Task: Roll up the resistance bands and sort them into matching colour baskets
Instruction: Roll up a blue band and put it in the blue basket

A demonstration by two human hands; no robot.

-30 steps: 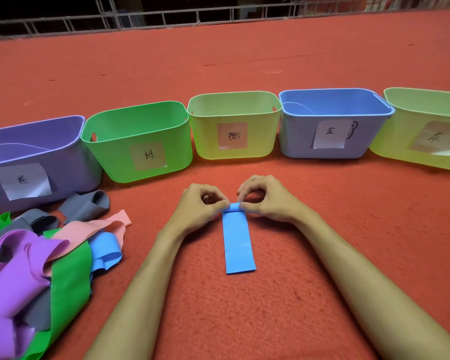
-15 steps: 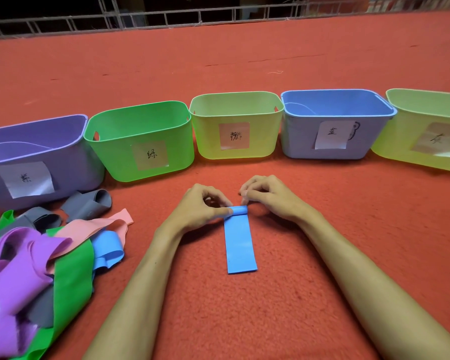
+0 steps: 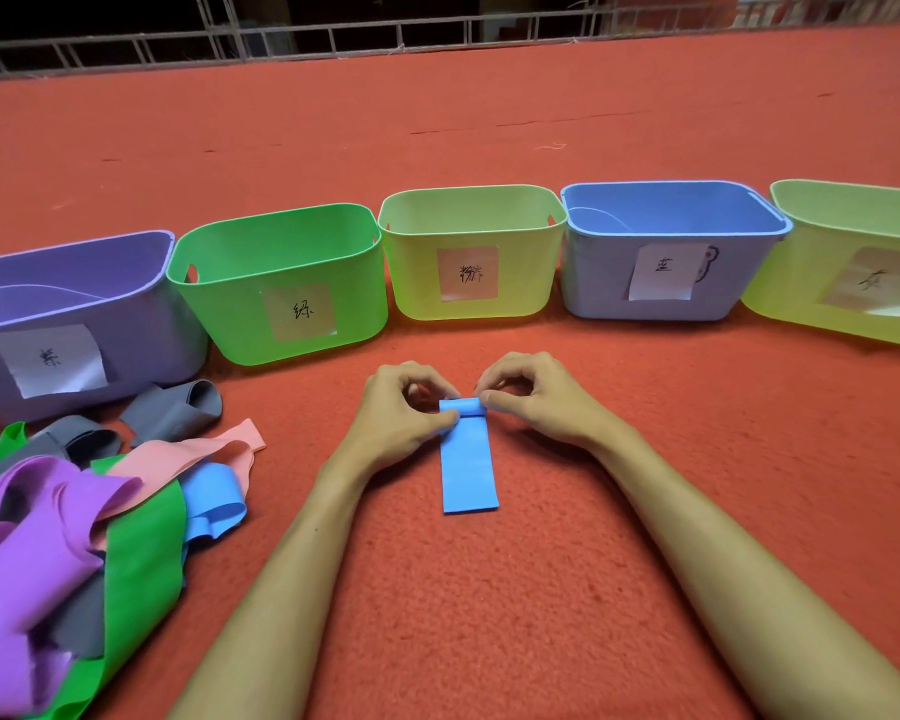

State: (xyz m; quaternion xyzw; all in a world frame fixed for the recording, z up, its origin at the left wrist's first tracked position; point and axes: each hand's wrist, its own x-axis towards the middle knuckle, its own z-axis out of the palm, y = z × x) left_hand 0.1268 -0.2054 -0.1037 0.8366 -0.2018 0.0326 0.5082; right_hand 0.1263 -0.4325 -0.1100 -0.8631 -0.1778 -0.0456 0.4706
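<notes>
- Head view, far left: a loose heap of flat rubber resistance bands [image 3: 68, 537] in purple, green, pink, grey and blue lies on the red carpet floor [image 3: 489, 641], unrolled and not yet sorted.
- Behind it stands a row of plastic baskets: a purple basket [image 3: 141, 324], a bright green basket [image 3: 230, 314] and a yellow-green basket [image 3: 417, 283], each with a paper label whose handwriting I cannot read surely.
- Left hand [image 3: 396, 413]: its fingers [image 3: 445, 419] are curled and pinching the left end of a small roll.
- That roll is the far end of a flat blue rubber resistance band [image 3: 468, 465], lying on the carpet between the forearms; only a turn or so is wound, with most of it flat.
- Right hand [image 3: 541, 402]: fingers curled, pinching the roll's right end.
- Rolling is the step in hand, and early. Next, both hands should wind evenly toward the body, keeping the edges square.
- Right of the hands sit the blue plastic basket [image 3: 593, 283], the likely target, and a second yellow-green basket [image 3: 780, 304].
</notes>
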